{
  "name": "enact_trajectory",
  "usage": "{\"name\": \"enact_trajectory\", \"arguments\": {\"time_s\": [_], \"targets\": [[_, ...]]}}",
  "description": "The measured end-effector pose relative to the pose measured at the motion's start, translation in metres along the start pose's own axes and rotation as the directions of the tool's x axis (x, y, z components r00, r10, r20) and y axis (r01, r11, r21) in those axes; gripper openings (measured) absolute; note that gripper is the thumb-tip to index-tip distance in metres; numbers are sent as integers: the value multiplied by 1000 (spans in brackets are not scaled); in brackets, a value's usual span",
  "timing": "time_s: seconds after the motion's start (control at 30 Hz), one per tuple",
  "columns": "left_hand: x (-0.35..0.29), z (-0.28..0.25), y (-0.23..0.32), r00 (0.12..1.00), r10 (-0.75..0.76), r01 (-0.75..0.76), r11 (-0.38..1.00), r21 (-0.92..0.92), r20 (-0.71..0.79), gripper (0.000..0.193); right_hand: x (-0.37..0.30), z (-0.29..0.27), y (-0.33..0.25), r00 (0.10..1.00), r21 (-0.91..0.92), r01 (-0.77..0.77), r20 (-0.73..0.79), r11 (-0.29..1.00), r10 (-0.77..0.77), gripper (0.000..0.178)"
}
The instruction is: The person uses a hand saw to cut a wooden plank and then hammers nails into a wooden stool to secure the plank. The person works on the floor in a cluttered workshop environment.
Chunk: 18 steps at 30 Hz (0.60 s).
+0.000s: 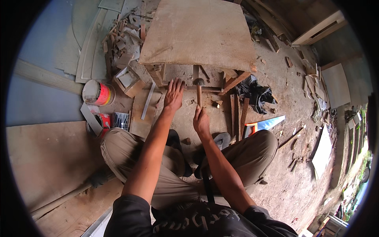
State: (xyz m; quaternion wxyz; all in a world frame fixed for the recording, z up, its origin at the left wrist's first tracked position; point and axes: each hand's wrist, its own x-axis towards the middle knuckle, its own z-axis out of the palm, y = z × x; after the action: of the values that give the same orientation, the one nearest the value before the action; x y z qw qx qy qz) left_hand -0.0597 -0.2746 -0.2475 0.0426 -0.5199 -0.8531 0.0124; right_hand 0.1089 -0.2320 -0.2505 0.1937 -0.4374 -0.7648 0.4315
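Note:
A hammer (199,91) is upright in the picture in front of me, its dark head over the lower wooden crossbar (211,89) of a wooden frame. My right hand (201,120) is closed round the lower end of its handle. To the left, my left hand (174,94) lies with fingers stretched out at the left part of that crossbar. Whether anything small is under its fingertips, I cannot tell. Above both hands spreads the plywood panel (199,33) that tops the frame. A wooden leg (236,82) slants at the frame's right corner.
Paint cans (91,93) and a wooden box (129,81) stand left. Beside my right knee lies a handsaw (269,123) with an orange handle, near wood strips (244,112) and a black plastic bag (256,94). Offcuts (122,47) are heaped at the far left.

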Motion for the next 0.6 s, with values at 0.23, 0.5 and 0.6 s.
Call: {"name": "enact_trajectory", "arguments": {"time_s": [0.23, 0.5, 0.6], "targets": [[-68, -4, 28, 947, 192, -114, 951, -289, 258, 76, -3, -28, 55, 989, 220, 78, -143, 972, -47, 50], [-39, -148, -26, 908, 143, 29, 916, -400, 394, 70, -6, -54, 100, 996, -229, -88, 7, 969, 92, 62], [-35, -221, -39, 933, 134, -13, 940, -341, 335, 71, -23, -65, 113, 996, -392, -82, -5, 916, 87, 60]]}}
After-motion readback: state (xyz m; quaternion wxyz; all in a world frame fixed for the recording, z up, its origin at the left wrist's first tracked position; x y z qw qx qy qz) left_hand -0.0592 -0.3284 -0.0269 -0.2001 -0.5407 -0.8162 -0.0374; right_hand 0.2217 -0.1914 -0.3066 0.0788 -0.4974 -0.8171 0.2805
